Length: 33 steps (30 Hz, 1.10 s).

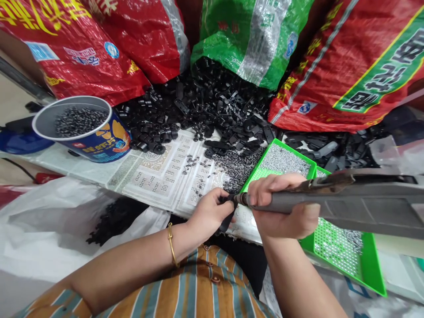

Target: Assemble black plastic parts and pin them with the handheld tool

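A long, grey, cylindrical power screwdriver with a hard casing was held nearly level, running in from the right edge, its upper side scuffed with brown wear. Its narrow, dark metal nose pointed left, meeting a small black plastic piece held near the centre, mostly covered, its full shape and exact contact hidden.

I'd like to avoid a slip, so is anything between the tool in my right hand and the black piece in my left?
Nothing visible: the gray tool in your right hand points its tip right at the black piece in your left hand. Exact contact is unclear.
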Tool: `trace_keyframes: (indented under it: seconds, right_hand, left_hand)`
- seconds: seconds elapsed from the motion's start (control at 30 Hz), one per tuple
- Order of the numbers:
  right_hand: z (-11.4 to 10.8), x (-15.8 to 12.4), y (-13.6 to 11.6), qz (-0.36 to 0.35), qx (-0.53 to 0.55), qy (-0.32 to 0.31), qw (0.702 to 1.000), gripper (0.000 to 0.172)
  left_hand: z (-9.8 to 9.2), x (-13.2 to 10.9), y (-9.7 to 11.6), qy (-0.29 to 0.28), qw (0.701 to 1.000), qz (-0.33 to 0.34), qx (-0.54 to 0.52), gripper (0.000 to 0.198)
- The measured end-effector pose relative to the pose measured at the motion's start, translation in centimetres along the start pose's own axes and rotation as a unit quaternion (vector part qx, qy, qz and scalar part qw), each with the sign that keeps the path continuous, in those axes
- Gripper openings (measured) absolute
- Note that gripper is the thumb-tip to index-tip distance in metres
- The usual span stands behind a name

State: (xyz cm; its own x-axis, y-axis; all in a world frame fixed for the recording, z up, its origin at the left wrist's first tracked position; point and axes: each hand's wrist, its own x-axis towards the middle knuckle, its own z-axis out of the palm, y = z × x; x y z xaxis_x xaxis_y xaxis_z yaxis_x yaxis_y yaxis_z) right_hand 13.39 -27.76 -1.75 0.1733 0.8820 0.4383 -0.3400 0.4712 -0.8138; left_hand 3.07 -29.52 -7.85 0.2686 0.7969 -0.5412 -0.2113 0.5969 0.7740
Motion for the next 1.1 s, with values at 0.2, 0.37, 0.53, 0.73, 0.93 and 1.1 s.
trace_keyframes:
  seconds: [0.2,0.37,0.53,0.73,0.93,1.1]
  right_hand:
    - [0.1,-0.4,0.4,-0.008,-0.008,0.002,1.000,0.028]
    - [-0.1,-0.1,-1.3,-0.036,-0.040,0.041,0.998,0.034]
    - [-0.9,-0.2,-2.8,-0.020,-0.134,0.145,0.980,0.024]
    - [-2.3,-0.5,-1.7,0.186,-0.333,0.122,0.916,0.029]
    - [-2.8,-0.1,-2.0,0.186,-0.288,0.148,0.928,0.043]
    - [-3.6,-0.1,-1.7,0.144,-0.264,0.192,0.934,0.041]
  left_hand:
    - [0.2,-0.1,0.4,0.000,1.000,-0.010,0.000,0.020]
    - [-0.1,0.2,0.7,-0.019,1.000,0.007,0.021,0.022]
    - [-0.8,0.2,1.7,-0.053,0.998,0.034,0.000,0.022]
    - [0.0,-0.7,4.3,-0.129,0.983,0.081,-0.100,0.031]
    - [0.1,-1.6,4.7,-0.152,0.981,0.074,-0.094,0.043]
    - [-0.3,-2.2,3.8,-0.171,0.985,0.021,0.004,0.023]
